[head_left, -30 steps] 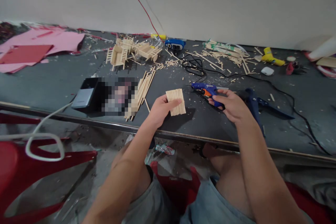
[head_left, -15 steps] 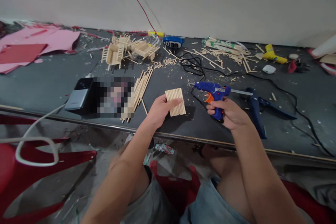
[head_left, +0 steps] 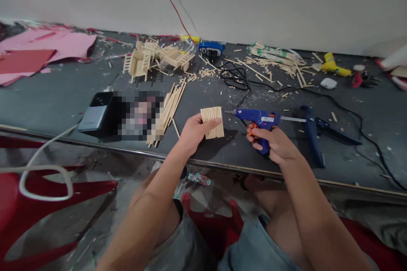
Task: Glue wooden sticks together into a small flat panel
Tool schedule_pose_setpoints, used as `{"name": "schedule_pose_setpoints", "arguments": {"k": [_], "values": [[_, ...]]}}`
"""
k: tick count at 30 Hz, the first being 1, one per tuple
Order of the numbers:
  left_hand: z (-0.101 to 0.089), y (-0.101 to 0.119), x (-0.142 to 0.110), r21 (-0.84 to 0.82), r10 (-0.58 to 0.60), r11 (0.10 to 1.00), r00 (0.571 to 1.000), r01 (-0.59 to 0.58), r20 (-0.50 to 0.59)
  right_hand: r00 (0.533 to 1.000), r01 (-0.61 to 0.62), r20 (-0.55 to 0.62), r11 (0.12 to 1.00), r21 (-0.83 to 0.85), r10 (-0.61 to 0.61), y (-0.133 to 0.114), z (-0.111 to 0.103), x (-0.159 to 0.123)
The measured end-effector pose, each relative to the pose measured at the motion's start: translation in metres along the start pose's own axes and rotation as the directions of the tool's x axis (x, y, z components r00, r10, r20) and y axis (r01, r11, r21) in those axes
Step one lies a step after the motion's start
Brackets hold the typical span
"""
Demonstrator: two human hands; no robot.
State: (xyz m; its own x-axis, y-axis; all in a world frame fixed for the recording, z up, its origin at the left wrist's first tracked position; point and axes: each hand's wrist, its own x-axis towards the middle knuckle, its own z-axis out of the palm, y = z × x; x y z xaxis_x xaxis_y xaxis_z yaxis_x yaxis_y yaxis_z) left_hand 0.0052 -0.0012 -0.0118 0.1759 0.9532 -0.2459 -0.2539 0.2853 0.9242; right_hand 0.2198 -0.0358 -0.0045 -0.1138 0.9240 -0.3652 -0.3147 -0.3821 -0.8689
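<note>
Pinches seemingly joined stick panel (head_left: 210,114) in closed grip of left hand (head_left: 193,131); clasps glue gun (head_left: 253,115) in right hand (head_left: 277,142), apart from panel; leaves loose sticks (head_left: 173,103) unattached.

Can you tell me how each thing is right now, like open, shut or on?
Left grip, closed on stick panel
Stick panel, held
Right grip, closed around glue gun
Glue gun, held, red light lit
Blue tool, lying with handles apart
Black cord, tangled
Red paper, lying flat
</note>
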Motion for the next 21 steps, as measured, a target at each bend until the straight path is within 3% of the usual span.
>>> {"name": "schedule_pose_setpoints", "arguments": {"k": [11,17,21], "values": [[-0.002,0.000,-0.002,0.060,-0.008,0.998,1.000,0.007,0.028,0.994,0.109,0.007,0.994,-0.028,-0.109,0.008,0.006,-0.001],[-0.002,0.000,-0.003,0.095,-0.008,0.995,0.999,0.004,0.038,0.987,0.128,-0.101,0.992,-0.007,-0.128,0.012,0.012,-0.001],[-0.001,-0.001,-0.003,0.092,-0.002,0.996,0.999,-0.002,0.042,0.986,0.120,-0.113,0.993,-0.013,-0.120,0.012,0.013,0.000]]}}
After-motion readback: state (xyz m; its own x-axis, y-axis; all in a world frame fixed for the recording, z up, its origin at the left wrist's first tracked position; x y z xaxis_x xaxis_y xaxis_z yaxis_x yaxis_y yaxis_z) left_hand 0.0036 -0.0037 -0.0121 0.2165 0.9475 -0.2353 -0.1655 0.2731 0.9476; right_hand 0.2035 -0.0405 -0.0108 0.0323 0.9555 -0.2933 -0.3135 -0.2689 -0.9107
